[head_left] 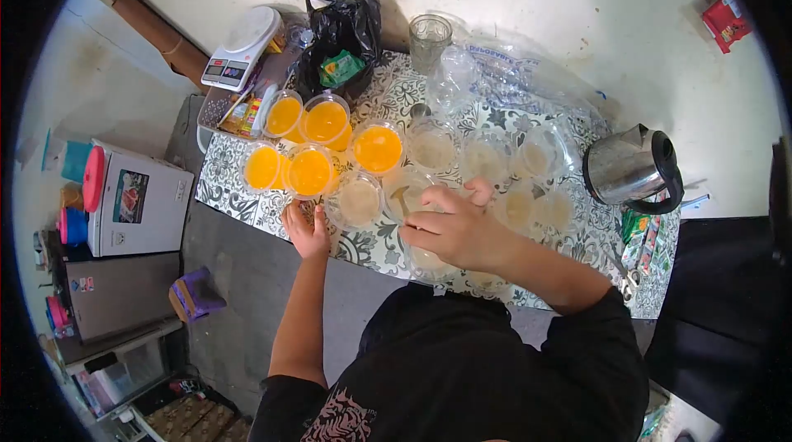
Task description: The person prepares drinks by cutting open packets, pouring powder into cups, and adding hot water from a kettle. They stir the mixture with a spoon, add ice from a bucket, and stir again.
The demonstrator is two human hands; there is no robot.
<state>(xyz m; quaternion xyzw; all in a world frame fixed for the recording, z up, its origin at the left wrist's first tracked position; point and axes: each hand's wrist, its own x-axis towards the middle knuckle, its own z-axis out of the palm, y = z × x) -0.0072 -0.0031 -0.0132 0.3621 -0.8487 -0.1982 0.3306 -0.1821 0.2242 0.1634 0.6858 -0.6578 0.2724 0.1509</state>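
Observation:
Several clear plastic cups of orange liquid stand on the left half of the table, among them a front orange cup (310, 171). My left hand (307, 229) is at the table's front edge just below that cup, thumb and fingers apart, holding nothing I can see. Over the middle of the table, my right hand (454, 227) has its thumb and forefinger drawn together above a clear cup (404, 193); whatever they pinch is hidden. Beside it stands a cup with pale contents (360, 200). More pale cups, such as a rear one (433, 146), spread to the right, partly behind my right hand.
A steel electric kettle (627, 168) stands at the right end of the patterned table (223, 174). Along the back are a kitchen scale (243, 46), a black plastic bag (338, 37), a glass jar (430, 39) and clear plastic packaging (528, 79). Scissors (631, 283) lie near the right front.

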